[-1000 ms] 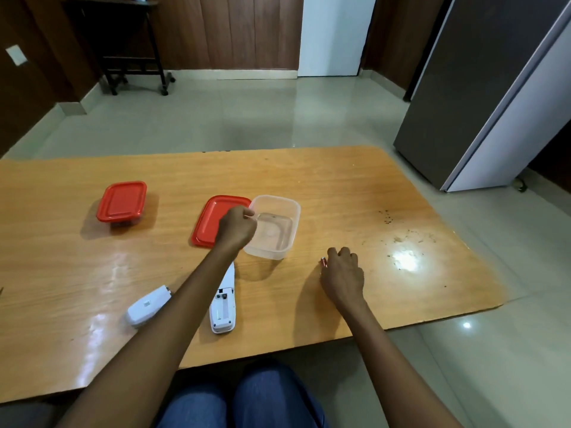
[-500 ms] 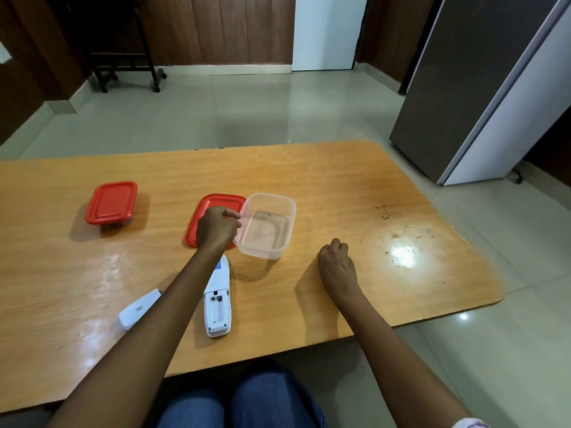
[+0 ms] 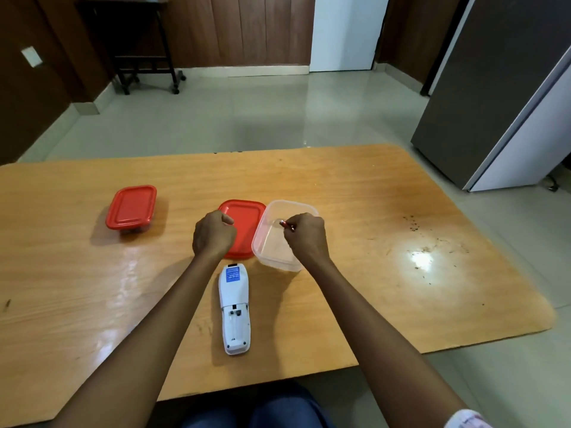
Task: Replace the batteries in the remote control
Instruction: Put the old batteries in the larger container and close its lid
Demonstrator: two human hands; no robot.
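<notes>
Glossy orange-brown wooden table (image 3: 370, 211) is filling the view, sitting on a pale tiled floor with dark wood panelling behind and a grey cabinet at the right.

Right hand (image 3: 306, 237) is hovering over the clear rectangular plastic container (image 3: 262, 242), its fingertips pinching 1 small red cylindrical battery (image 3: 286, 225); only the battery's tip is poking out past the fingers, pointing left over the container's interior. Left hand (image 3: 213, 233) is curled into a loose fist above the near left corner of the flat red plastic lid (image 3: 247, 220); whether anything is inside that fist cannot be told, and it is hard to say if it is touching the lid.

That lid is lying just beside the clear container, their edges touching or nearly so. Nearer the person, the white plastic remote control (image 3: 234, 307) is lying face down between the 2 forearms, lengthwise toward the camera. Its back is showing a blue label at the far end, and its battery compartment at the near end is standing open, uncovered, with the bays looking bare.

Well apart to the left, a closed container with a red lid (image 3: 131, 206) is resting on the table. Dark specks and a bright glare patch are marking the table's right side.
</notes>
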